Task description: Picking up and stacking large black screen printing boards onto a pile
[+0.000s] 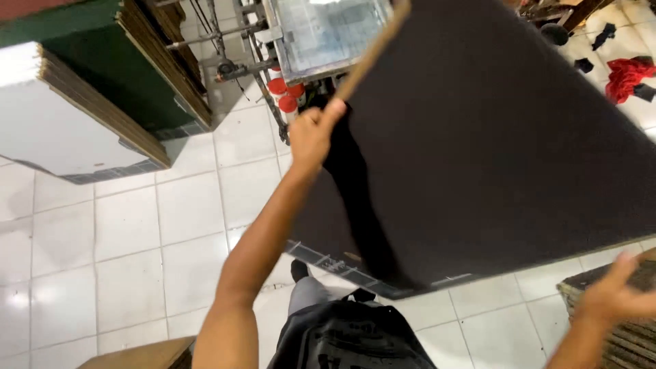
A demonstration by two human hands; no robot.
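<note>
Overhead, the left hand (311, 133) clenches the large black flat board's (492, 137) edge while the right hand (618, 294), fingers loosely spread, touches its lower corner.

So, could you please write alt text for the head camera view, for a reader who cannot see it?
Seen from above, a person's left hand grips the edge of a large dark board held over a white tiled floor, while the right hand reaches at its lower corner. Stacks of boards stand at left; red cans sit beyond.
</note>
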